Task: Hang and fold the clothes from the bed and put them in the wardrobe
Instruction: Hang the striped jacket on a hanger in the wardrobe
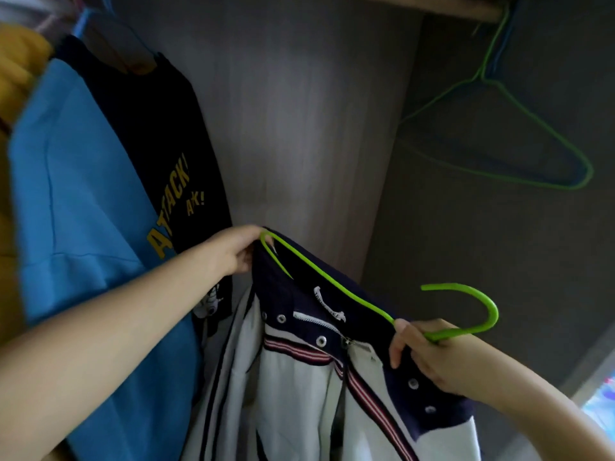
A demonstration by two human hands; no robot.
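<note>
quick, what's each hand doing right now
Left hand: grips the far end of the green hanger and the jacket collar.
Right hand: grips the hanger near its hook, with the jacket collar.

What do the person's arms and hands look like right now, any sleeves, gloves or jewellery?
Both forearms are bare as far as the picture shows, with no sleeve in view. The left hand and right hand wear no gloves. No ring, watch or bracelet shows on either wrist or on the fingers that can be seen. No markings show on either arm.
</note>
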